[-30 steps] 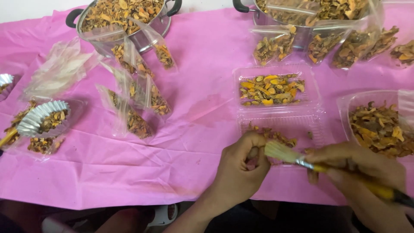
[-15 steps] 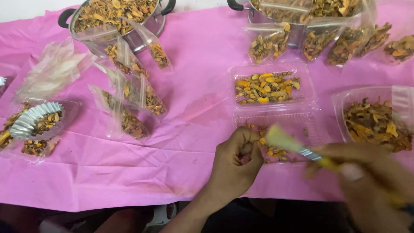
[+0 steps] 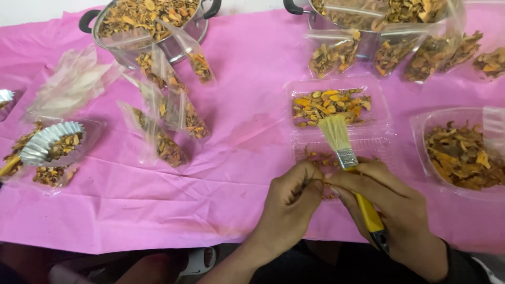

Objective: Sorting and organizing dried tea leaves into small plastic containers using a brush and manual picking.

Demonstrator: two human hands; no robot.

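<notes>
Right hand (image 3: 392, 210) gripping brush (image 3: 347, 158), bristles pointing up; left hand (image 3: 289, 202) pinching dried piece beside clear tray (image 3: 379, 144). Cleaning step; next calling for gentle strokes.

Both hands, right hand (image 3: 392, 208) gripping yellow-handled brush (image 3: 350, 163), left hand (image 3: 292, 202) pinching beside hinged clear tray (image 3: 383, 108), pink cloth (image 3: 242, 131)

A matt pink cloth (image 3: 236, 173) bears glossy clear plastic trays (image 3: 336, 87), shiny metal pots (image 3: 179, 44), and a pale-bristled, yellow-handled brush (image 3: 347, 158).
</notes>
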